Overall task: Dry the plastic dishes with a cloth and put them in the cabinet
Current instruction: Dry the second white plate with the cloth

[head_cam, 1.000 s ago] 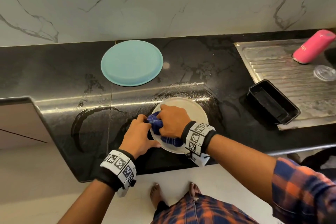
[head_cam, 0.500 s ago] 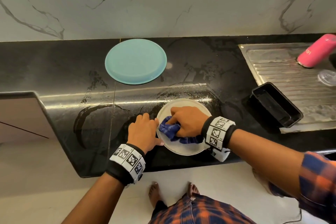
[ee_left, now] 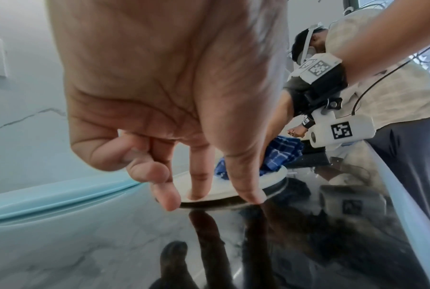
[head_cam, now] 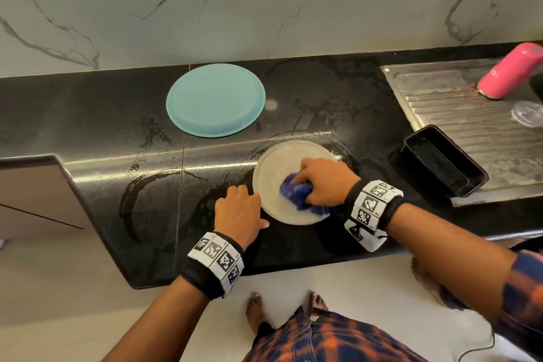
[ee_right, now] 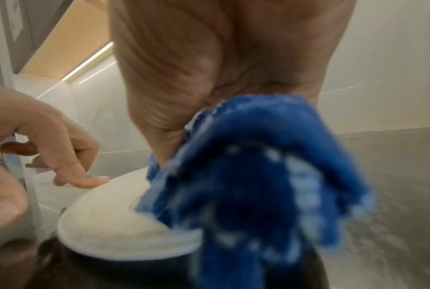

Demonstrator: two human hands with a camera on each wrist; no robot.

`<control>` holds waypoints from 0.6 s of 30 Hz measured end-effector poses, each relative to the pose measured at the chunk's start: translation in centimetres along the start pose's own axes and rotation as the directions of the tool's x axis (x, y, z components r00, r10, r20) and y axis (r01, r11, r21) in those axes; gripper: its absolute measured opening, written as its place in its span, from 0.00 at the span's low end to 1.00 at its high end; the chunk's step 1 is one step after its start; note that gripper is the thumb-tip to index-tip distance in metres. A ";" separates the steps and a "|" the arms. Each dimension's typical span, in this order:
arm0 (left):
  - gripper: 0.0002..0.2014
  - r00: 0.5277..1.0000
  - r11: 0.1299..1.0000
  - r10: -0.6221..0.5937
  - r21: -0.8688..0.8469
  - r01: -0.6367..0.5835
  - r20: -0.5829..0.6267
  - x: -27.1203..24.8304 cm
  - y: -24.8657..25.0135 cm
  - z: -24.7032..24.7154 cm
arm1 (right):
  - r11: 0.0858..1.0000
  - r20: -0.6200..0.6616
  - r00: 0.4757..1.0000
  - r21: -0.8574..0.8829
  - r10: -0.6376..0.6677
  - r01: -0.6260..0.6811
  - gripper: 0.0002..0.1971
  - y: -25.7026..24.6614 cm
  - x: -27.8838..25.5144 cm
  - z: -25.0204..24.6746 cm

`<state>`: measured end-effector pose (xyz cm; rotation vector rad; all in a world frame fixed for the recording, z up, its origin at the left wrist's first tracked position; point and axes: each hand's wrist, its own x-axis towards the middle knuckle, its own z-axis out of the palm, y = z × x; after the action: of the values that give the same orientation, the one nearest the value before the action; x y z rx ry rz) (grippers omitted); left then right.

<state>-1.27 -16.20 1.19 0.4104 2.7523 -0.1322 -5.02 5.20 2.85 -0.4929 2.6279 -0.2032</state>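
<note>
Head view shows the right hand [head_cam: 323,182] grasping the blue cloth [head_cam: 295,192] on the white plate [head_cam: 282,164], near the counter [head_cam: 88,114] edge. Left hand [head_cam: 239,210], seemingly relaxed, steadies its rim; wet counter could let it slide off.

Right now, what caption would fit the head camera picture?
Right hand wipes a white plate with a blue cloth while left-hand fingers steady its rim.

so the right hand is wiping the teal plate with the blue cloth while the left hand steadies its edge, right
Not quite: the plate being wiped is the white plate, not the teal one. The head view shows the right hand pressing the blue cloth on it while the left hand steadies its edge; the teal plate lies untouched behind.
</note>
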 end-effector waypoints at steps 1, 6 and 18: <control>0.29 1.000 1.000 0.005 -0.004 -0.005 0.010 0.0 0.2 0.0 | 0.997 -0.058 0.995 0.020 0.079 -0.078 0.18 0.6 0.1 -0.1; 0.26 0.996 0.995 0.087 -0.057 -0.086 0.013 0.2 -1.2 -1.0 | 0.995 -0.038 0.995 0.046 0.089 -0.087 0.23 0.7 0.1 0.8; 0.55 0.941 0.939 0.323 -0.157 -0.306 0.102 4.6 -3.7 -0.9 | 0.988 0.072 0.986 -0.046 -0.147 0.151 0.29 1.9 0.0 -0.3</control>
<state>-6.83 -18.31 0.55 0.7686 2.5132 0.1118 -5.77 6.98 2.69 -0.7024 2.5360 -0.1634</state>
